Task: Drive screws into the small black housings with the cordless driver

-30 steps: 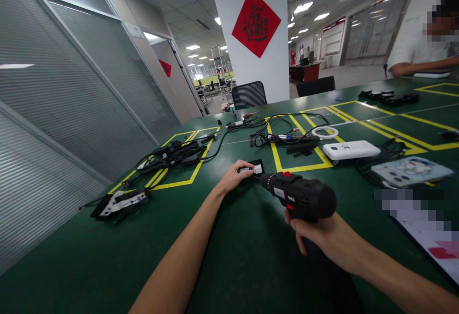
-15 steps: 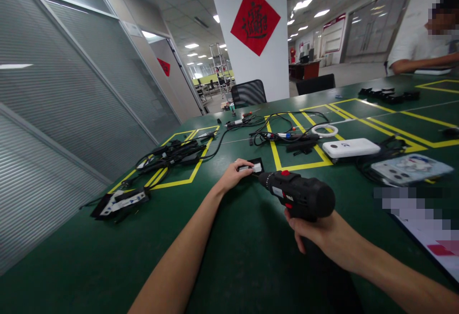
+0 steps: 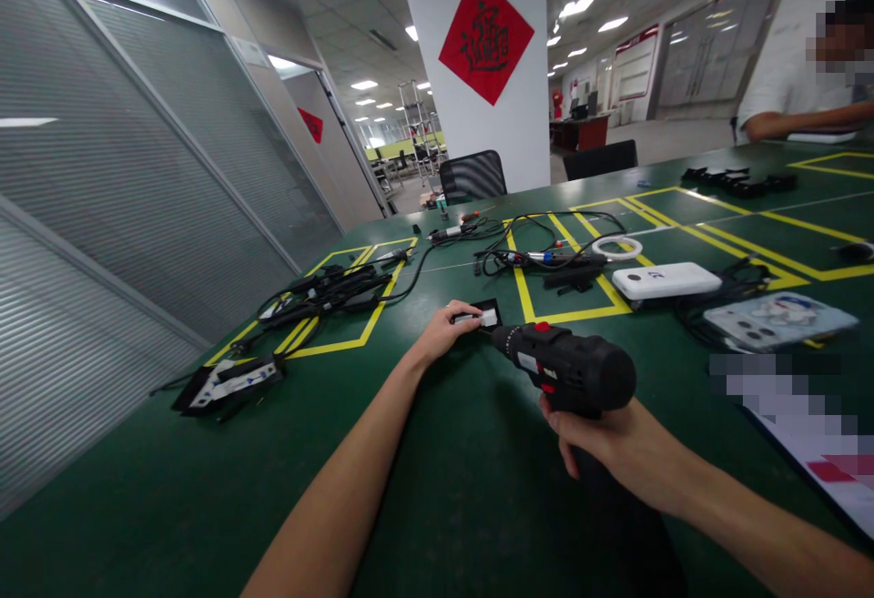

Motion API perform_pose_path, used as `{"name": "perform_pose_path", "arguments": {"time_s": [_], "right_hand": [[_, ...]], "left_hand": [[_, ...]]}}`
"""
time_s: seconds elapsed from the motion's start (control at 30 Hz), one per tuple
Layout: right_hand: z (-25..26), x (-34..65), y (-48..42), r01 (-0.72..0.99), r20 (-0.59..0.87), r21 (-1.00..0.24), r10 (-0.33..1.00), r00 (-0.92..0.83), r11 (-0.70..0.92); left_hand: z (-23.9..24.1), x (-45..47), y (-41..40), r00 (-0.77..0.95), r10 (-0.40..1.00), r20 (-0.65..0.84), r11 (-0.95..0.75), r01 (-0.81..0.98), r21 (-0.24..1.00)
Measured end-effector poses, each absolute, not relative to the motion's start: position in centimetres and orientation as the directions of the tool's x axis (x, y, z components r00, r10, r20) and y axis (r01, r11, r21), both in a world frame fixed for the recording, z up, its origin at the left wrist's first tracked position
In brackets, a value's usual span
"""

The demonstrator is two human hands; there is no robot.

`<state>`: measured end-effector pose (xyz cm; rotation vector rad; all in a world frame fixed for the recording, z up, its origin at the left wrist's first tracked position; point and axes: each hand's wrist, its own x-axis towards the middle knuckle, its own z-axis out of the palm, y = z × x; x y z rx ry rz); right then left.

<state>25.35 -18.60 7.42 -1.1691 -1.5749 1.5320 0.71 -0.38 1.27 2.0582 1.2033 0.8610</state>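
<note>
My right hand [image 3: 611,448] grips the handle of a black cordless drill [image 3: 570,368] with red buttons. Its nose points left at a small black part with a white piece [image 3: 483,317] lying on the green table [image 3: 205,489]. My left hand [image 3: 442,332] is closed round that part and pins it to the table. The drill's tip meets the part just right of my fingers.
Black cables and tools [image 3: 328,293] lie in yellow-taped squares to the left, with a black and white bracket [image 3: 228,381] nearer. A white box [image 3: 665,280], a phone [image 3: 778,320] and a white ring [image 3: 616,248] sit at the right. Another person's arm [image 3: 798,122] rests at the far right.
None of the objects has moved; both hands and the drill keep their places while the view shifts slightly.
</note>
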Motion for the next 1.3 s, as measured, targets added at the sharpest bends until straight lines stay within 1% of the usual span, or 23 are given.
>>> {"name": "perform_pose_path", "arguments": {"time_s": [0.13, 0.27, 0.43, 0.5, 0.57, 0.63, 0.67, 0.73, 0.77, 0.83, 0.9, 0.97, 1.07, 1.2, 1.3], "right_hand": [[7.6, 25.3, -18.5, 0.194, -0.148, -0.978, 0.907, -0.395, -0.075], [7.7, 25.1, -18.7, 0.191, -0.145, -0.979, 0.914, -0.379, -0.076], [7.3, 24.9, -19.6, 0.265, -0.183, -0.959, 0.928, -0.324, -0.097], [7.2, 24.8, -19.9, 0.315, -0.138, -0.948, 0.947, -0.290, -0.042], [7.1, 24.8, -20.2, 0.394, -0.050, -0.917, 0.962, -0.269, 0.063], [7.0, 24.7, -20.3, 0.502, 0.021, -0.851, 0.966, -0.257, 0.152], [6.8, 24.7, -20.4, 0.564, 0.028, -0.807, 0.966, -0.258, 0.174], [6.2, 24.5, -20.5, 0.689, -0.010, -0.701, 0.965, -0.263, 0.181], [5.8, 24.3, -20.5, 0.746, -0.044, -0.642, 0.963, -0.265, 0.176], [5.2, 24.0, -20.6, 0.829, -0.108, -0.532, 0.957, -0.268, 0.172], [4.9, 23.6, -20.6, 0.869, -0.135, -0.462, 0.954, -0.267, 0.178], [5.0, 23.1, -20.6, 0.881, -0.140, -0.438, 0.954, -0.265, 0.180], [5.3, 22.6, -20.4, 0.882, -0.153, -0.445, 0.957, -0.245, 0.155], [5.5, 22.0, -20.7, 0.886, -0.161, -0.447, 0.964, -0.213, 0.121], [6.2, 22.0, -20.9, 0.871, -0.142, -0.475, 0.965, -0.220, 0.128]], "left_hand": [[1.0, 0.7, -0.2, 0.371, 0.898, 0.236, -0.408, 0.504, 0.761], [1.0, 0.8, -0.4, 0.364, 0.895, 0.258, -0.426, 0.523, 0.739], [0.8, 0.8, -0.5, 0.380, 0.882, 0.279, -0.453, 0.516, 0.727], [0.6, 0.7, -0.4, 0.387, 0.876, 0.289, -0.463, 0.506, 0.728], [0.4, 0.6, -0.3, 0.390, 0.870, 0.301, -0.474, 0.497, 0.727], [0.3, 0.6, -0.5, 0.369, 0.873, 0.318, -0.475, 0.504, 0.721], [0.2, 0.7, -0.8, 0.345, 0.876, 0.338, -0.478, 0.518, 0.709], [0.3, 0.8, -1.4, 0.299, 0.865, 0.404, -0.501, 0.568, 0.653], [0.3, 0.9, -1.8, 0.296, 0.847, 0.441, -0.524, 0.599, 0.606], [0.5, 1.0, -2.5, 0.349, 0.798, 0.492, -0.584, 0.650, 0.486], [0.7, 1.2, -3.0, 0.425, 0.753, 0.502, -0.632, 0.680, 0.372], [0.8, 1.4, -3.2, 0.466, 0.727, 0.505, -0.652, 0.699, 0.293], [0.8, 1.7, -3.4, 0.475, 0.706, 0.526, -0.659, 0.712, 0.242], [0.8, 1.8, -3.5, 0.434, 0.686, 0.584, -0.660, 0.710, 0.248], [1.6, 1.9, -3.9, 0.392, 0.671, 0.629, -0.662, 0.700, 0.270]]}}
